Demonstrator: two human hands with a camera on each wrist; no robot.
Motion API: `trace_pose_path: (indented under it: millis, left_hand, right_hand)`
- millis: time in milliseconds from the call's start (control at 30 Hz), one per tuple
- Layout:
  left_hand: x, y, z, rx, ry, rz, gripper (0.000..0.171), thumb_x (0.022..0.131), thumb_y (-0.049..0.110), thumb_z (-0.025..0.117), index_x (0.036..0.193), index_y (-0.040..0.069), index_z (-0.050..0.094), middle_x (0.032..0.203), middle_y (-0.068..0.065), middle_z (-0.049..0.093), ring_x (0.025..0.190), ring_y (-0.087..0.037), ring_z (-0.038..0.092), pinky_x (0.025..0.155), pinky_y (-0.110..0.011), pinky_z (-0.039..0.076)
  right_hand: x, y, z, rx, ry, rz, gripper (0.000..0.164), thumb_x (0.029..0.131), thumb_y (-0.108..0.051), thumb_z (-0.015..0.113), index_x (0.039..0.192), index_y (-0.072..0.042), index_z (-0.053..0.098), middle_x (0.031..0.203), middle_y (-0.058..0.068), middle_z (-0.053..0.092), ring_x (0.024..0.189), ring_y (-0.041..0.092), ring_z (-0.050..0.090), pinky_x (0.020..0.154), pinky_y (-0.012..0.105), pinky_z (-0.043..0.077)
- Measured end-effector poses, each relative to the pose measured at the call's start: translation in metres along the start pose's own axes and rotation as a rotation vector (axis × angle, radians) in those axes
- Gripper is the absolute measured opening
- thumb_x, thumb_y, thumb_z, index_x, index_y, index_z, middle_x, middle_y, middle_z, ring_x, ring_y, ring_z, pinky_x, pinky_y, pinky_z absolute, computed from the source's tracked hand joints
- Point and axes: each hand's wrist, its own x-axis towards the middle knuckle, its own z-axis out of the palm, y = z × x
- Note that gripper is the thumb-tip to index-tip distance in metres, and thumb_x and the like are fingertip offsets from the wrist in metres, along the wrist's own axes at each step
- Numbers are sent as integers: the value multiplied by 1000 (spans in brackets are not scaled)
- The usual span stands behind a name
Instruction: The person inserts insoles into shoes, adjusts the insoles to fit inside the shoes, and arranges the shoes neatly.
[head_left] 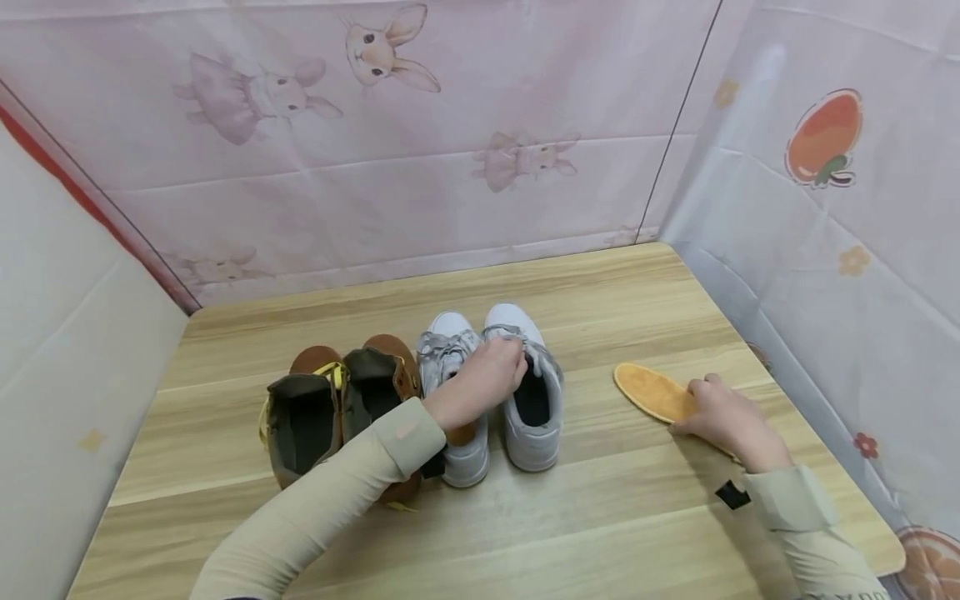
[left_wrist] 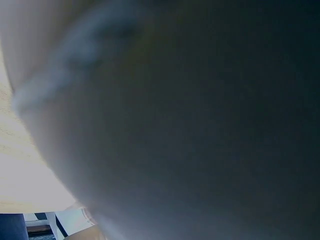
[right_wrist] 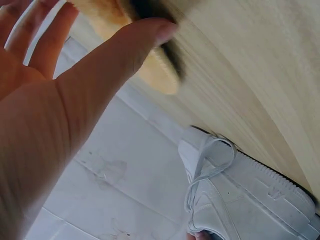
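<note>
My left hand (head_left: 486, 377) grips the right-hand white sneaker (head_left: 534, 446) at its tongue and laces, curled fingers at the front of the opening. In the right wrist view, a bit of the left fingertips (right_wrist: 201, 235) shows at that sneaker's opening. To the right, my right hand (head_left: 731, 421) pinches an orange fuzzy insole (head_left: 651, 390) between thumb and fingers, low over the table. The insole's dark edge shows beside the thumb (right_wrist: 150, 37). A second white sneaker (head_left: 467, 467) stands under my left wrist, with something orange-brown inside. The left wrist view is mostly a dark blur.
A pair of brown boots (head_left: 303, 425) with yellow laces stands left of the sneakers, partly behind my left sleeve. All the shoes are on a wooden table (head_left: 600, 525). Printed cloth walls (head_left: 420, 208) rise behind it and at both sides.
</note>
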Motion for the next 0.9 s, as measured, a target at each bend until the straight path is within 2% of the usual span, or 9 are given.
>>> trace_pose_path:
  millis: [100, 167, 367, 500, 600, 733, 900]
  left_hand:
    - [0, 0, -1, 6, 1, -3, 21, 95, 12, 47, 75, 8, 51, 59, -1, 46, 45, -11, 44, 40, -21, 35]
    - [1, 0, -1, 12, 2, -3, 20, 95, 12, 47, 75, 8, 52, 59, -1, 46, 45, -11, 45, 41, -21, 36]
    - [1, 1, 0, 27, -1, 0, 19, 95, 12, 47, 79, 6, 55, 60, -1, 48, 45, -11, 46, 40, -20, 36]
    - [1, 2, 0, 31, -2, 0, 19, 95, 12, 47, 79, 6, 55, 59, -1, 48, 45, -10, 45, 40, -19, 36]
    - [1, 3, 0, 22, -3, 6, 18, 95, 11, 47, 79, 6, 55, 59, -1, 47, 44, -10, 45, 39, -19, 35]
    - [0, 3, 1, 4, -3, 13, 17, 95, 11, 46, 82, 6, 55, 60, -1, 47, 44, -10, 44, 39, -19, 35]
    - [0, 1, 0, 15, 3, 7, 15, 95, 12, 47, 83, 6, 55, 61, -1, 47, 45, -10, 45, 40, -19, 35]
  right_hand:
    - [1, -2, 1, 8, 39, -7, 36, 65, -28, 72, 85, -2, 56, 80, 10, 49, 62, 23, 46, 51, 37, 37]
    - [3, -3, 1, 12, 49, -7, 31, 65, -26, 71, 78, -5, 52, 74, 8, 46, 59, 22, 42, 50, 34, 33]
    - [9, -10, -1, 69, 21, 8, 36, 70, -31, 74, 78, -2, 54, 67, 6, 48, 58, 20, 43, 49, 31, 33]
    - [9, -22, -5, 144, 30, -25, 42, 74, -29, 72, 90, 6, 55, 72, 10, 57, 61, 19, 52, 52, 32, 42]
    - [7, -35, -11, 211, 49, -57, 55, 77, -27, 70, 109, 13, 49, 76, 13, 61, 62, 18, 58, 53, 32, 48]
    - [3, -56, -20, 255, 91, -98, 71, 78, -28, 70, 128, 12, 39, 70, 7, 58, 54, 14, 54, 49, 30, 46]
    - [-2, -86, -32, 247, 185, -186, 79, 77, -29, 73, 136, 7, 36, 64, 3, 50, 50, 13, 46, 45, 28, 40]
